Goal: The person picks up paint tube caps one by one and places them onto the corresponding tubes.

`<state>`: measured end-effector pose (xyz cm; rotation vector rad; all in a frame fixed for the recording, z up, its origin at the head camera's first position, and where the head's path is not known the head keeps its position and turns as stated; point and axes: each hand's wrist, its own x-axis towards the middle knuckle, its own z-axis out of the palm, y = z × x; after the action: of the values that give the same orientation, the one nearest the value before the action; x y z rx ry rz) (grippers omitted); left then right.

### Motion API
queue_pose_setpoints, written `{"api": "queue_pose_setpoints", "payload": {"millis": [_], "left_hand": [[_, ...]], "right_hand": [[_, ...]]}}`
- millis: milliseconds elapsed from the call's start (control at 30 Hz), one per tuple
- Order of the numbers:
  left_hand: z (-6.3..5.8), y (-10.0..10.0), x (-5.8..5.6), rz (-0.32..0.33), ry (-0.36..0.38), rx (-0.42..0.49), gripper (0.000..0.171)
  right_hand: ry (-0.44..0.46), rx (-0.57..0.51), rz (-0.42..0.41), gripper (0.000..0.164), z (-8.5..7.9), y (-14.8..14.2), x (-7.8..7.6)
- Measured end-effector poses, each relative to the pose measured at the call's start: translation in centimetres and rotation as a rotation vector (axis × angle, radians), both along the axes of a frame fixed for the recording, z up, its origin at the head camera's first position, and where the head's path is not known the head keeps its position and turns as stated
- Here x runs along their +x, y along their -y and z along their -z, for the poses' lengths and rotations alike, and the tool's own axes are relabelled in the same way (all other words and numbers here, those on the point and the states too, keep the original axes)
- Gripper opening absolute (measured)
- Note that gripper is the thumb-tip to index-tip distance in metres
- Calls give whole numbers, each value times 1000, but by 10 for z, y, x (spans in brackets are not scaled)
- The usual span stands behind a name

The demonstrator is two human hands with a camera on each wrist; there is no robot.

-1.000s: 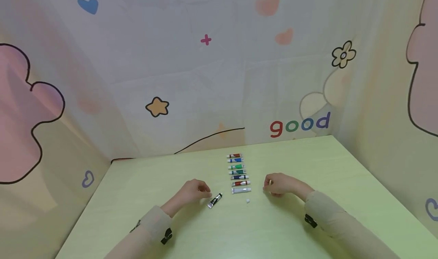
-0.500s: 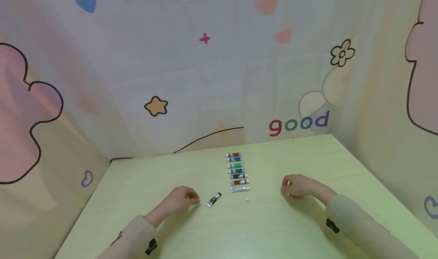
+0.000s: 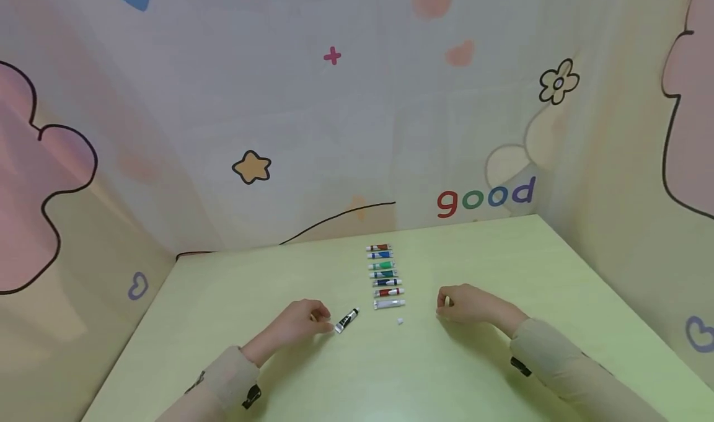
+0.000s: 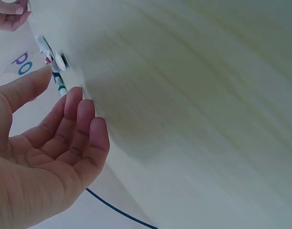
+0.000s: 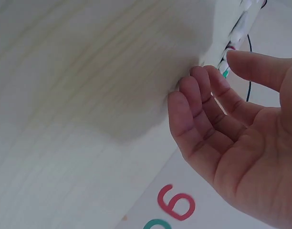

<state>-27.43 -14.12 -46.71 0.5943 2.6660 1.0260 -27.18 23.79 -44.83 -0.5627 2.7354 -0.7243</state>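
My left hand (image 3: 295,324) hovers low over the table, thumb and fingers loosely bent with nothing between them. Just right of its fingertips lies a black-labelled paint tube (image 3: 347,320), set at a slant. Further right, a white paint tube (image 3: 388,303) forms the near end of a column of several paint tubes in red, dark blue, greens, blue and brown. A small white cap (image 3: 399,321) lies in front of that column. On the right side my right hand (image 3: 468,304) has its fingers loosely curled, holding nothing; its palm shows bare in the right wrist view.
The pale wooden table (image 3: 401,385) ends at a printed cloth backdrop (image 3: 312,112) with hearts, a star and the word "good". Cloth panels also stand at the left and right. Black clips (image 3: 252,396) are fixed at both sleeve cuffs.
The left hand drew back left, then came slightly toward the black tube again. The right hand swung right and has returned partway left. The tubes and cap stay put.
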Motion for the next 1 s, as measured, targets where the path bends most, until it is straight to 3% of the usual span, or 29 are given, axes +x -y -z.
{"api": "queue_pose_setpoints", "payload": {"millis": [267, 1000], "left_hand": [[0, -20, -7, 38, -2, 10, 25], [2, -39, -8, 47, -8, -32, 16]], "right_hand": [[-14, 15, -11, 8, 0, 26, -5], [1, 22, -67, 10, 1, 78, -2]]}}
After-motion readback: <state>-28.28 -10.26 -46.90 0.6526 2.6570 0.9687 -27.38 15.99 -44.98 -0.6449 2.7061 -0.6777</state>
